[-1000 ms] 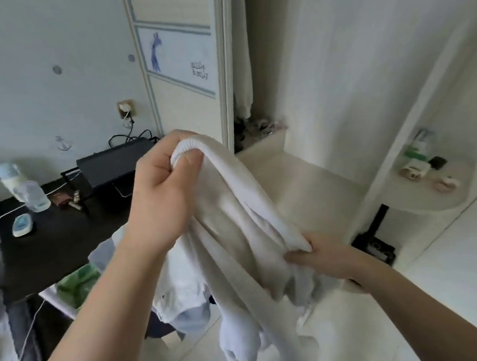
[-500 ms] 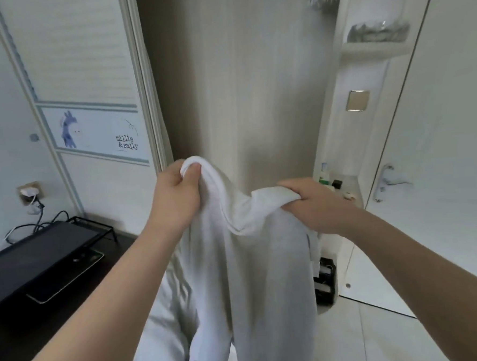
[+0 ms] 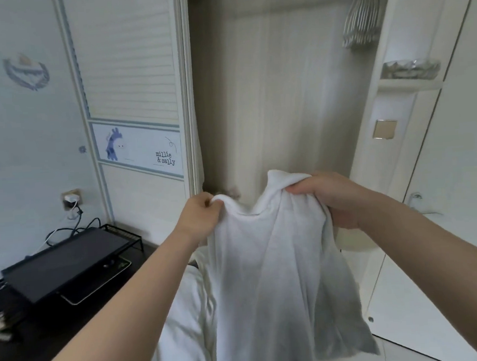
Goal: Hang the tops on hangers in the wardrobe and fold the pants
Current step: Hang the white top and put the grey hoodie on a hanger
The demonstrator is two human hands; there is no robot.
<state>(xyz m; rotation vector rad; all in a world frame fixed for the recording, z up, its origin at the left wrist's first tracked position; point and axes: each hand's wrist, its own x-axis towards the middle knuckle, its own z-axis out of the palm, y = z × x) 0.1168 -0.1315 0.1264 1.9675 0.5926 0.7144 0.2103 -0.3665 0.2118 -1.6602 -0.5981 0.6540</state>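
A soft white cotton top point(image 3: 267, 262) hangs in the lower middle of the frame, held up by its upper edge in front of the open pale-wood wardrobe point(image 3: 276, 94). The left hand point(image 3: 199, 219) has its fingers point(image 3: 214, 207) pinched tight on one corner of the fabric, and the right hand point(image 3: 327, 197) has its fingers closed over the other, so the cloth sags between them and drapes down. No hanger is in the garment yet. A bunch of pale hangers point(image 3: 360, 19) shows at the upper right of the frame, inside the wardrobe, well apart from both hands. I'd judge this an early stage: the top is being spread out, and fetching a hanger, threading it and hanging it are all left. No pants can be seen here, folded or otherwise.
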